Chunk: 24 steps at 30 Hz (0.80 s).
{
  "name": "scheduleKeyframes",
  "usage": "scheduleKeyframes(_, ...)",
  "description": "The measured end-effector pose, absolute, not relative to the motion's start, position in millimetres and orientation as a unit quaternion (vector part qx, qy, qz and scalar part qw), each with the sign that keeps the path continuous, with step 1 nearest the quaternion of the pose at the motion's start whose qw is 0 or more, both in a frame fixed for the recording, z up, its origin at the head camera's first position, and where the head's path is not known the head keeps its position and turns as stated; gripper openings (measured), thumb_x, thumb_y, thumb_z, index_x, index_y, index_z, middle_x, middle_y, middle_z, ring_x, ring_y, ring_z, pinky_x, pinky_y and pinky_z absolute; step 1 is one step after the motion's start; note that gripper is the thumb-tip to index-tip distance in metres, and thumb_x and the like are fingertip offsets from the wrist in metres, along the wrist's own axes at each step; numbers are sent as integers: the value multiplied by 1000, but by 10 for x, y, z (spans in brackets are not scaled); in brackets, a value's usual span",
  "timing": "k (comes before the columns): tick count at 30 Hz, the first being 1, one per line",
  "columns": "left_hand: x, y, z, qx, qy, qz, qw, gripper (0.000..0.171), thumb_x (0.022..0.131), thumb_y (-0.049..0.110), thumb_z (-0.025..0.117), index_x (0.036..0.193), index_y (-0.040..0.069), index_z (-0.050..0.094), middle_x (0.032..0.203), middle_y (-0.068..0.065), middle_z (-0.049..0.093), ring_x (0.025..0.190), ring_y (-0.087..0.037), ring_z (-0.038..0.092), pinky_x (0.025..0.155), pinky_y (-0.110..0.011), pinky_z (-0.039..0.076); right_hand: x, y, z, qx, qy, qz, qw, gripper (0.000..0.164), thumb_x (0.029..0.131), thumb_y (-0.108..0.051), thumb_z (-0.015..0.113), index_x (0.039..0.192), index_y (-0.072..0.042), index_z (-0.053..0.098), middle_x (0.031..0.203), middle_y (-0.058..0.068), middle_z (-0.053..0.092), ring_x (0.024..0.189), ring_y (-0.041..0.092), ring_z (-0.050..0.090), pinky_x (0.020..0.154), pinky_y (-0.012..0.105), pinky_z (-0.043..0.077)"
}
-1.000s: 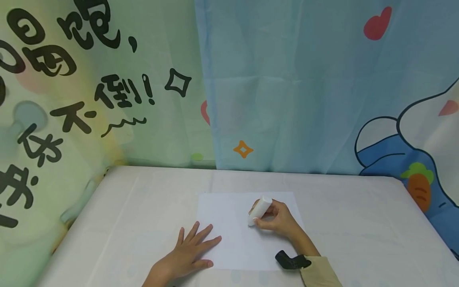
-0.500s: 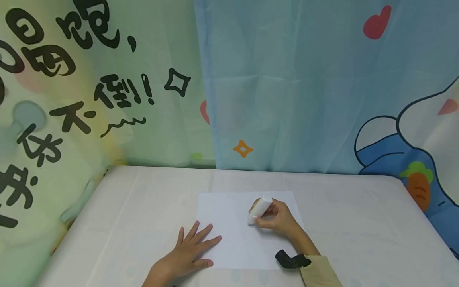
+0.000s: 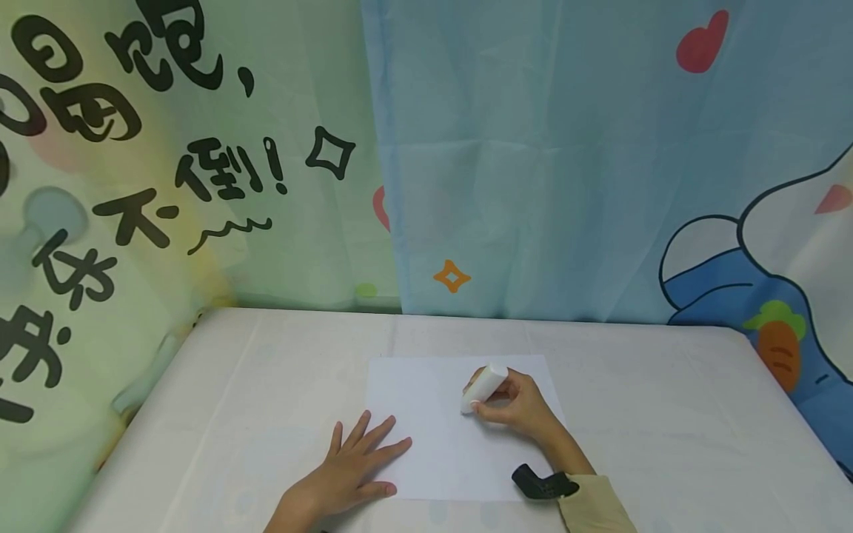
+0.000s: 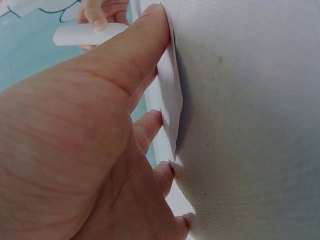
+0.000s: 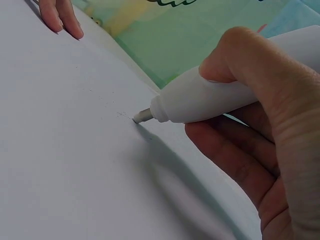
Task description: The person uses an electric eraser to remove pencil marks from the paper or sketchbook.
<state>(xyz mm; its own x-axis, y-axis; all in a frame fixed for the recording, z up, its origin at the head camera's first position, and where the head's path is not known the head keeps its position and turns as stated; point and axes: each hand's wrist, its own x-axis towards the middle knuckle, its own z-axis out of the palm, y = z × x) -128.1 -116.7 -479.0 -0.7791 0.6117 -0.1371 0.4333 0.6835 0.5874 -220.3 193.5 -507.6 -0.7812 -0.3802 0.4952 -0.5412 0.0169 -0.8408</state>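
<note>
My right hand grips a thick white electric eraser between thumb and fingers. The tool is tilted, and its narrow grey tip meets the white sheet of paper. Small dark specks dot the paper around the tip in the right wrist view. My left hand lies with fingers spread over the sheet's left edge. In the left wrist view its thumb presses the paper, whose edge lifts a little off the cloth.
A white cloth covers the table under the paper. Behind it hangs a printed green and blue curtain. A black strap piece sits at my right wrist, by the beige sleeve.
The electric eraser's tip has shifted slightly away from me across the paper, in my right hand. My left hand has stayed in place.
</note>
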Motion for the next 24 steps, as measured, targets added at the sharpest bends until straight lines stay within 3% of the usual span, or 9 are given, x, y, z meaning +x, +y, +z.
scheduleKeyframes(24, -1278, -1169, -4783, 290, 903, 274, 161, 60, 96, 44, 57, 150, 24, 40, 160, -15, 22, 145, -49, 5, 105, -77, -2, -2193, 1955, -5069, 333, -711, 619, 31, 32, 71, 15, 74, 101, 10, 63, 94, -12, 71, 82, 8, 68, 69, 23, 56)
